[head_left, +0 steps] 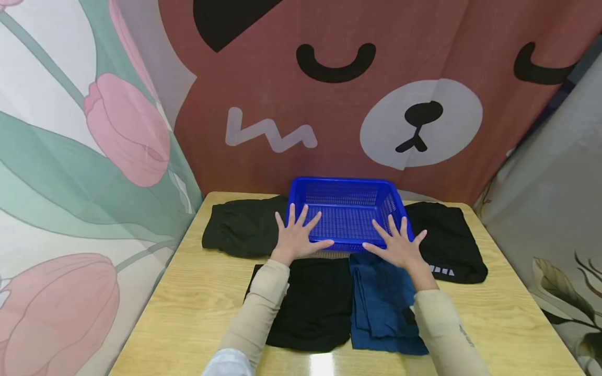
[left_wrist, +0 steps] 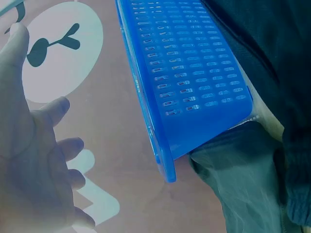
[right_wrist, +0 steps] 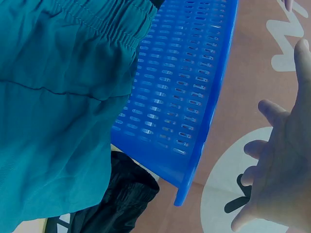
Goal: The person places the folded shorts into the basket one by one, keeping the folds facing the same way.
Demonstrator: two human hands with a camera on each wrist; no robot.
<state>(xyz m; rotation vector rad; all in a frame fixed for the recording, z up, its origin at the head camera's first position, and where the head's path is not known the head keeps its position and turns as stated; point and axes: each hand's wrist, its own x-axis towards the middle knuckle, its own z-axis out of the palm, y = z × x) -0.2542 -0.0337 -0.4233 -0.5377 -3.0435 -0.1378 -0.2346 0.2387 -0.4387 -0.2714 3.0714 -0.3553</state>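
In the head view a blue plastic basket (head_left: 345, 244) with perforated walls stands at the back of the table, its inside bare. My left hand (head_left: 297, 237), fingers spread, is over its near left corner; my right hand (head_left: 400, 248) is spread likewise over the near right corner. Both wrist views show the hands apart from the basket, holding nothing. Folded garments lie around: a dark green one (head_left: 244, 227) left of the basket, a black one (head_left: 312, 308) and a blue one (head_left: 383, 308) in front, and a black one with white marks (head_left: 447, 235) at the right.
The wooden table (head_left: 178, 318) has edges at both sides. Behind it hangs a curtain (head_left: 263, 172) with a bear's face. A flower-print curtain (head_left: 127, 130) is at the left, and a grey one (head_left: 559, 198) at the right.
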